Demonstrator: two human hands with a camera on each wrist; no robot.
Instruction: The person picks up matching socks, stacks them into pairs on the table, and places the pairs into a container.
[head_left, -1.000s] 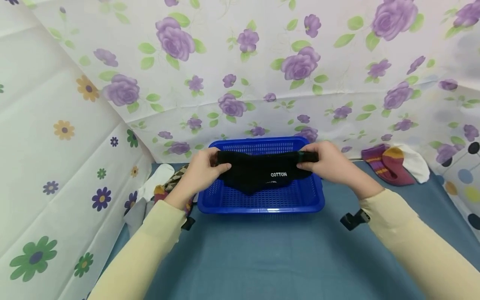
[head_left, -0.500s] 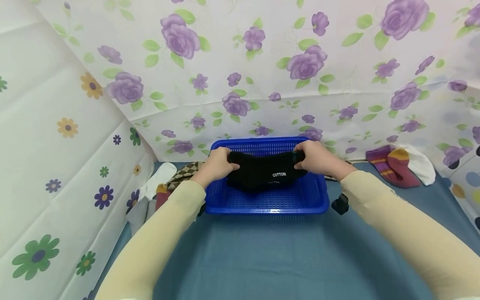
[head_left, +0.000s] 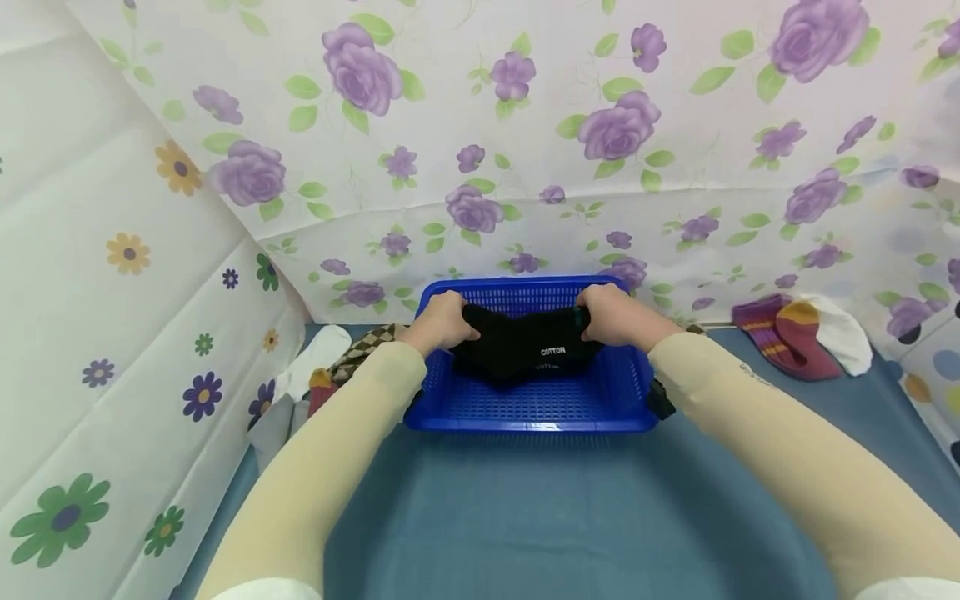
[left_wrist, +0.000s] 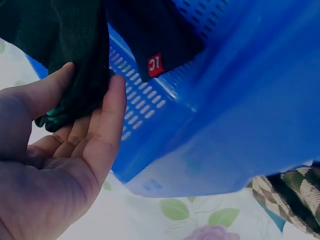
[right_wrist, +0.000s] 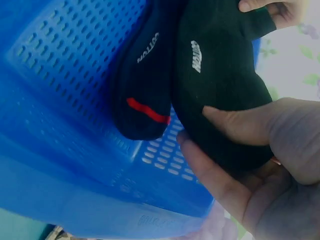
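Observation:
A black sock (head_left: 525,333) with white COTTON lettering hangs sideways between both hands over a blue perforated basket (head_left: 532,425). My left hand (head_left: 444,321) pinches one end, thumb on one face and fingers on the other. At the toe end, my right hand (head_left: 611,315) grips it the same way. A second dark sock (right_wrist: 145,85) lies in the basket just beside it; the right wrist view shows its red toe stripe. In the left wrist view that sock's other end carries a small red label (left_wrist: 155,65).
Left of the basket lie a white sock (head_left: 311,358), a checkered sock (head_left: 363,350) and grey socks (head_left: 273,425). On the right are a purple striped sock (head_left: 765,321), a maroon one (head_left: 806,350) and a white one (head_left: 843,337). A flowered curtain (head_left: 480,167) rises behind.
Both hands have come closer together, the left going right and the right going left. The sock between them now dips more in the middle and sits slightly lower over the basket.

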